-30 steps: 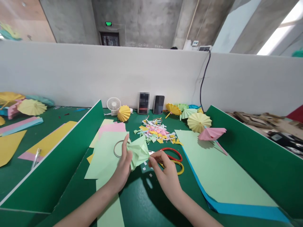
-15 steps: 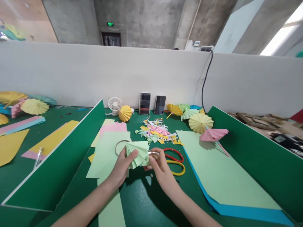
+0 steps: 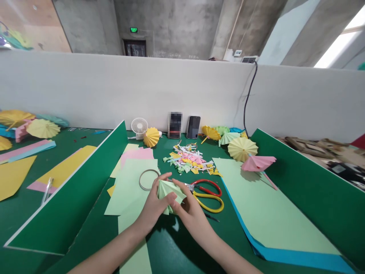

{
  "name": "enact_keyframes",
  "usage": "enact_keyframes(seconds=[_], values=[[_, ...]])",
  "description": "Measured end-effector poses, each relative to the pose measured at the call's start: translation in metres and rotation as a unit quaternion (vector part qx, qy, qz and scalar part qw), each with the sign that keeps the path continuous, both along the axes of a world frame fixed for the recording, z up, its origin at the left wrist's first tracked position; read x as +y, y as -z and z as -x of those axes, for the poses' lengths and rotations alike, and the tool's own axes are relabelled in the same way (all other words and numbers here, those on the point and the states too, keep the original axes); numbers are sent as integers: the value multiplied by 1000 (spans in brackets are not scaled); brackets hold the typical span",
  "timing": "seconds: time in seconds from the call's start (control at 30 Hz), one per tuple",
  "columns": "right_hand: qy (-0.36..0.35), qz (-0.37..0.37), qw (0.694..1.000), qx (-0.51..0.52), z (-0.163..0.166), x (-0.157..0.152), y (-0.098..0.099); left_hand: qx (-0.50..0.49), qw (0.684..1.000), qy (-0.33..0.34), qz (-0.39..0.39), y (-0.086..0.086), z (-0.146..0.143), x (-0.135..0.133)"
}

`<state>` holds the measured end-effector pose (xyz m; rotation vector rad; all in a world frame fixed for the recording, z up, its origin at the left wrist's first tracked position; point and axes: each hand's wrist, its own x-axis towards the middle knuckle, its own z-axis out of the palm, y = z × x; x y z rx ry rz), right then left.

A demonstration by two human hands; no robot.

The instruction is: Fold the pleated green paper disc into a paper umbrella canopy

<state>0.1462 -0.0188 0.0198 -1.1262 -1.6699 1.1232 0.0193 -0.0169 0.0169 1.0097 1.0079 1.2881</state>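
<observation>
A pleated pale green paper piece [image 3: 172,189], fanned out in folds, is held above the middle of the table. My left hand [image 3: 155,207] grips its left side, thumb on the front. On its right side my right hand [image 3: 190,208] is closed round the edge, its thumb near the left thumb. Just beyond the right hand lie scissors [image 3: 209,195] with one red and one yellow handle; the hand hides part of their blades. A thin metal ring [image 3: 140,182] rests on green paper sheets [image 3: 128,182] left of the hands.
Paper scraps [image 3: 191,158] are heaped behind the hands. Low green dividers [image 3: 71,201] flank the workspace. Finished paper umbrellas [image 3: 242,148], a small fan [image 3: 139,125] and a phone [image 3: 193,127] stand at the back. Large green sheets [image 3: 273,213] lie over blue paper at right.
My right hand has moved left and now grips the pleated paper's right side. The paper is drawn together more narrowly and turned. More of the scissors shows.
</observation>
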Motion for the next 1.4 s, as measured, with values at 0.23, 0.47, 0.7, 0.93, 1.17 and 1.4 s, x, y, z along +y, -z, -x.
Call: enact_keyframes(seconds=[0.23,0.47,0.7,0.93,1.17,1.4], values=[[-20,-85,986,-143,-3,-2,5,-152,978,59,131,0,-2,3],[90,-167,922,-338,-38,32,-9,-207,967,-4,146,0,20,25],[2,-98,828,-552,-76,52,1,-305,942,10,140,-11,31,32],[-21,-107,846,-522,-72,51,1,-355,922,-17,156,-17,39,36],[22,-83,864,-495,-67,54,-3,-370,919,-15,133,-18,43,36],[111,-175,917,-341,-50,50,-1,-399,908,-11,123,-22,47,35]])
